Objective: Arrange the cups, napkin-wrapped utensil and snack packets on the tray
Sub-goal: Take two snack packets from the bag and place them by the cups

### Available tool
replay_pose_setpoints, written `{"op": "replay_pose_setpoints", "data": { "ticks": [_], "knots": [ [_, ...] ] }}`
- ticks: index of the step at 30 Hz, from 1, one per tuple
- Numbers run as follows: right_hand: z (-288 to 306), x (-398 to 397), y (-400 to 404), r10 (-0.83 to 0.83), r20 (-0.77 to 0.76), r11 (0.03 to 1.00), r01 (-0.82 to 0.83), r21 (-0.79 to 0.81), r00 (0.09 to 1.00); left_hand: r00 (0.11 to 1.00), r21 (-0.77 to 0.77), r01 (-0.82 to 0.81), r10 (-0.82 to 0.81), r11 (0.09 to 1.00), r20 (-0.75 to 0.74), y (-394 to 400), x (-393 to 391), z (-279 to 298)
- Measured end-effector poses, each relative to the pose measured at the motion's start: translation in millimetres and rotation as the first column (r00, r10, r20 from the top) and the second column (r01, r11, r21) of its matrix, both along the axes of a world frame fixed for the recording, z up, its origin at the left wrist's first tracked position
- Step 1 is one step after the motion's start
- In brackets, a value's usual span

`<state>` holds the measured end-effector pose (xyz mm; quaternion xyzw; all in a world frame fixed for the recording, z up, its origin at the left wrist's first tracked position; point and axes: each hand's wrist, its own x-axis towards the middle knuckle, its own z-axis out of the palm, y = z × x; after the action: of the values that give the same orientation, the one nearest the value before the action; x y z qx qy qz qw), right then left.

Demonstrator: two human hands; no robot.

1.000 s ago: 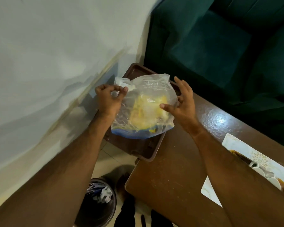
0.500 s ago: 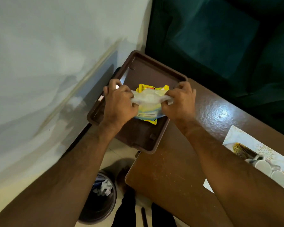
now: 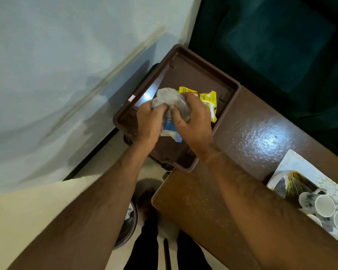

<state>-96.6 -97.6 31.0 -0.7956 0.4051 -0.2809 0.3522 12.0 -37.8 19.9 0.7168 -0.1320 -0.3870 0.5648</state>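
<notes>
Head view, brown tray (image 3: 201, 63) holding yellow snack packets (image 3: 209, 102), both hands (image 3: 172, 117) clutching crumpled plastic bag (image 3: 167, 98).

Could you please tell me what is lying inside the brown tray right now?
Inside the brown tray lie yellow snack packets. Above it, the left hand and right hand grip a crumpled clear plastic bag. Whatever lies beneath the hands is covered.

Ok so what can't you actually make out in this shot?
- Head view: the print on the yellow packets is too small, and the right hand hides part of them.
- What is inside the crumpled plastic bag, bunched between both hands.
- The white cups, cut off by the right edge.
</notes>
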Motion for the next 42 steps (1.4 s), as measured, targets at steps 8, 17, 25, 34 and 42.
{"op": "replay_pose_setpoints", "data": {
  "ticks": [8,17,25,34,42],
  "knots": [
    [-16.6,1.8,39.6,0.307,0.029,0.952,-0.307,-0.008,0.951,0.982,-0.155,-0.139,0.116,0.978,-0.152,54.0,8.1,-11.1],
    [-28.0,20.1,100.0,0.45,-0.053,0.893,-0.451,-0.003,0.892,0.947,-0.304,-0.307,0.321,0.902,-0.004,126.9,-0.7,-39.1],
    [-61.1,57.9,206.7,0.536,-0.029,0.838,-0.528,0.138,0.844,0.881,-0.253,-0.417,0.456,0.873,0.122,239.1,20.6,-64.8],
    [-132.2,69.6,305.3,0.684,-0.125,0.711,-0.618,0.337,0.719,0.882,-0.035,-0.468,0.469,0.883,0.033,352.9,24.4,-120.5],
    [-220.6,52.2,364.6,0.772,-0.299,0.633,-0.646,0.426,0.56,0.83,0.29,-0.484,0.538,0.826,-0.149,421.7,4.4,-191.4]
  ]
}}
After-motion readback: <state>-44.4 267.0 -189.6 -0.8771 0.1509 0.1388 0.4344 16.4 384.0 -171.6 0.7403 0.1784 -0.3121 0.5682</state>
